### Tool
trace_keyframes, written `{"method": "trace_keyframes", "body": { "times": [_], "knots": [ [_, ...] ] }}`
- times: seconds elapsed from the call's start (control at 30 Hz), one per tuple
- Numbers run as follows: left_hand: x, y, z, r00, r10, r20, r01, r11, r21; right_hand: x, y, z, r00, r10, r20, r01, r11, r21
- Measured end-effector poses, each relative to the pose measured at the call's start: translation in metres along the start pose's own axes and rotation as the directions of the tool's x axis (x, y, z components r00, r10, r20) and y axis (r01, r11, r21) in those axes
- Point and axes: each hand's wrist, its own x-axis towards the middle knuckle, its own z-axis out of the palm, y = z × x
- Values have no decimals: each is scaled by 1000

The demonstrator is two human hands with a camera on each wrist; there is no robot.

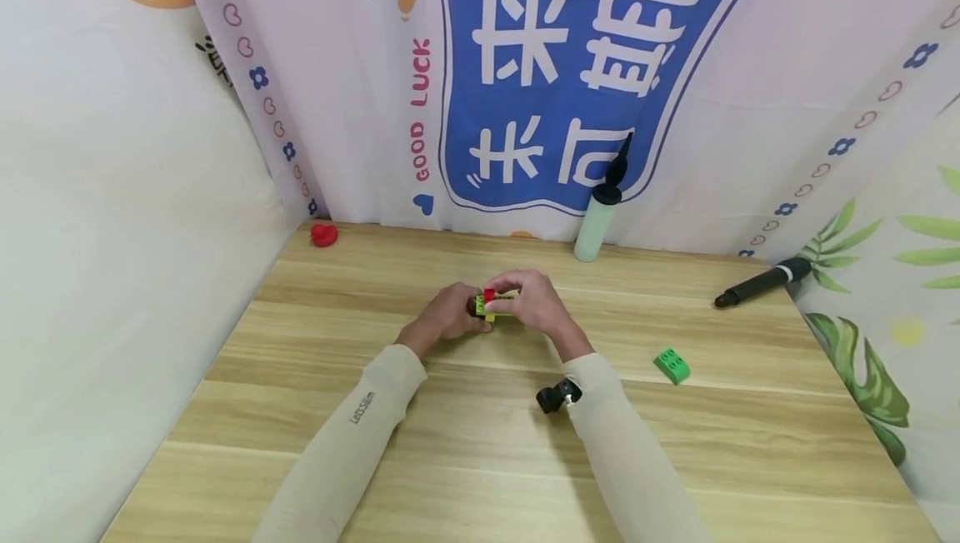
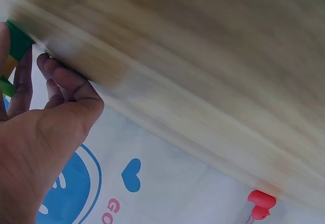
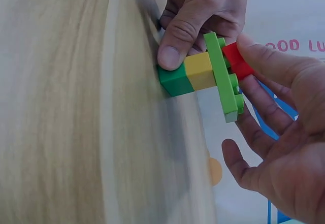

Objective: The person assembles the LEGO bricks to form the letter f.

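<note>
A small stack of toy building bricks is held between both hands over the wooden table. It has a dark green brick [image 3: 175, 83], a yellow brick [image 3: 200, 71] and a long light-green plate with studs [image 3: 221, 76]. My left hand [image 1: 452, 312] grips the stack, its thumb pressed on the dark green brick. With thumb and fingers my right hand [image 1: 534, 300] pinches a red brick [image 3: 238, 62] against the studded face of the plate, near the plate's middle. In the left wrist view the left hand [image 2: 56, 127] hides most of the stack.
On the wooden table [image 1: 480, 460], a loose green brick [image 1: 672, 366] lies to the right. A red toy [image 1: 324, 235] is at the back left corner. A mint-green pump [image 1: 597, 222] stands by the printed curtain, and a black pump [image 1: 761, 282] lies near the right edge.
</note>
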Motion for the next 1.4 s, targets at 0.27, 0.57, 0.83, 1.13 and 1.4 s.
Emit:
{"method": "trace_keyframes", "body": {
  "times": [0.27,0.57,0.83,1.13,1.4],
  "knots": [
    [0,1,-2,1000,-8,-1,8,1000,10,-1,2,1,999,37,-28,-35,998,49],
    [-1,1,-2,1000,-11,1,11,1000,14,-1,6,1,999,36,-37,-33,996,88],
    [0,1,-2,1000,-4,-1,4,1000,18,1,2,-3,1000,0,-8,1,1000,10],
    [-2,-2,-2,1000,-12,2,12,1000,14,3,-3,-2,999,42,18,-42,999,14],
    [0,-3,-1,1000,1,8,-1,1000,12,2,-6,-4,998,56,33,-55,998,-14]
  ]
}}
